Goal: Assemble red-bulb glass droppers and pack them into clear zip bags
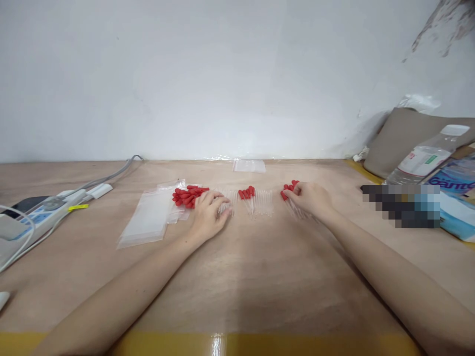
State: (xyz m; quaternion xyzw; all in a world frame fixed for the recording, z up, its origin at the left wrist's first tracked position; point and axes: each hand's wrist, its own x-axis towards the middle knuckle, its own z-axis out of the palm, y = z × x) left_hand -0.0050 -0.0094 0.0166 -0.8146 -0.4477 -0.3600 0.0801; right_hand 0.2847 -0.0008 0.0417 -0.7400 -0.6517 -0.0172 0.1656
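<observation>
Nearest the head camera, a yellow strip (282, 345) is crossed by the forearms (144, 279). Red-bulbed droppers (285, 187) are pinched in the right hand (310, 198), while clear tubes (233, 198) are partly covered by the left hand (206, 212), fingers bent, beside heaped red bulbs (184, 197); whether any are gripped there cannot be told. Between the hands, a small dropper group (251, 191) is laid on the wooden tabletop (260, 277).
</observation>
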